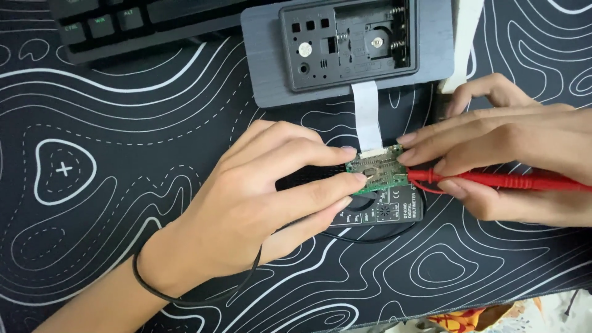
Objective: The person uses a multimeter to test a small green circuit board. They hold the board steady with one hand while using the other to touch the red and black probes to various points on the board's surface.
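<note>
A small green circuit board (381,169) lies on top of a black digital multimeter (377,208). My left hand (265,197) pinches the board's left edge with fingertips and thumb; a black band circles that wrist. My right hand (512,157) holds a red test probe (493,180) whose tip points at the board's right edge, while its fingertips rest on the board's upper right corner. A white flat ribbon cable (367,114) runs from the board up to a grey device housing (345,46) with an open dark back panel.
A black keyboard (123,24) sits at the top left. Everything rests on a black desk mat with white wavy lines (92,172). A thin black wire (370,237) loops below the multimeter. Colourful fabric (468,320) shows at the bottom right edge.
</note>
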